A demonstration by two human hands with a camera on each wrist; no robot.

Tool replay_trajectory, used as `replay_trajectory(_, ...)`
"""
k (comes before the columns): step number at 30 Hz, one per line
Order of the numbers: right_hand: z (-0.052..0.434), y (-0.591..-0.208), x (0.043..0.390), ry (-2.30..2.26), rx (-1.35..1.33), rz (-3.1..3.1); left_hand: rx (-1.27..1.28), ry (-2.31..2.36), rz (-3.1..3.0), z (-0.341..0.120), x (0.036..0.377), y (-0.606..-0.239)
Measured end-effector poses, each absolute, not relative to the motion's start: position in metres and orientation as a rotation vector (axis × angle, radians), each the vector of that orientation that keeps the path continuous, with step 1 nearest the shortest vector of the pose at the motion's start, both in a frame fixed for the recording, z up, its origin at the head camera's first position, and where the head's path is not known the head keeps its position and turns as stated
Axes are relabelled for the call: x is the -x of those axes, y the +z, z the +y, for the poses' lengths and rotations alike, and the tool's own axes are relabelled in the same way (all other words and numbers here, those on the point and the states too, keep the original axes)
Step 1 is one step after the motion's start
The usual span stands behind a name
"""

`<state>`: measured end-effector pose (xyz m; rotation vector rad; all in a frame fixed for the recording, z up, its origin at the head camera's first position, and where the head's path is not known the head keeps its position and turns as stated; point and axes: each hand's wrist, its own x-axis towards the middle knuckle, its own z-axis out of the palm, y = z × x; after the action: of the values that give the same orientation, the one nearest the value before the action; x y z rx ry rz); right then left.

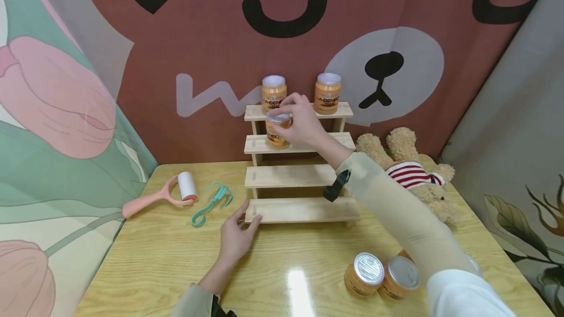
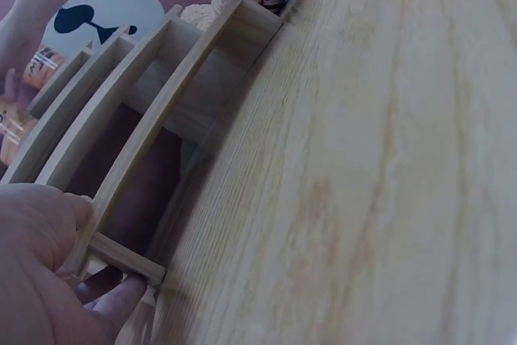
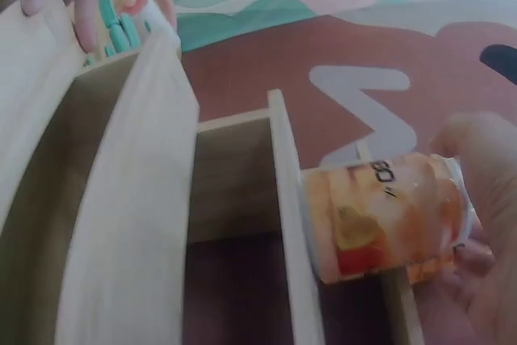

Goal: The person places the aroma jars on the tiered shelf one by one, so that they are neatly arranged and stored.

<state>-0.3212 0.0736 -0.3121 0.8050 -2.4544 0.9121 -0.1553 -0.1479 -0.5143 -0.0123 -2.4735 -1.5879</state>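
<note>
A four-step wooden display rack (image 1: 304, 211) stands on the table. My right hand (image 1: 302, 122) grips the lid end of an orange-labelled jar (image 1: 275, 140), which stands at the left of the second step from the top. In the right wrist view this jar (image 3: 380, 216) meets the step with its base. On the top step stand two similar jars, a left one (image 1: 274, 82) just behind my fingers and a right one (image 1: 328, 94). My left hand (image 1: 238, 235) holds the left end of the lowest step; in the left wrist view the thumb and fingers (image 2: 121, 300) clasp that end.
Several more jars (image 1: 363, 275) stand at the table's front right, partly hidden by my right sleeve. A teddy bear (image 1: 410, 175) in a striped shirt lies right of the rack. Left of it lie a pink-handled lint roller (image 1: 164, 195) and a teal hook-shaped item (image 1: 213, 204).
</note>
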Motion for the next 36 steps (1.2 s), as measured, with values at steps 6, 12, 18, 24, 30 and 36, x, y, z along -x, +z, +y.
replay_trajectory(6,0.070,-0.318,0.319,0.978,-0.616,-2.471,0.025,-1.590,-2.467,-0.148,0.156,-0.515)
replay_trajectory(12,0.074,-0.319,0.321,1.046,-0.707,-2.519,0.007,-1.613,-2.473,-0.149,0.154,-0.513)
replay_trajectory(18,0.074,-0.321,0.321,1.092,-0.743,-2.508,0.000,-1.616,-2.465,-0.149,0.154,-0.514)
replay_trajectory(24,0.073,-0.324,0.321,1.102,-0.775,-2.504,-0.034,-1.617,-2.465,-0.149,0.150,-0.516)
replay_trajectory(30,0.082,-0.323,0.319,1.078,-0.794,-2.505,-0.025,-1.596,-2.472,-0.149,0.150,-0.515)
replay_trajectory(36,0.101,-0.312,0.311,1.022,-0.835,-2.478,-0.002,-1.602,-2.466,-0.147,0.154,-0.511)
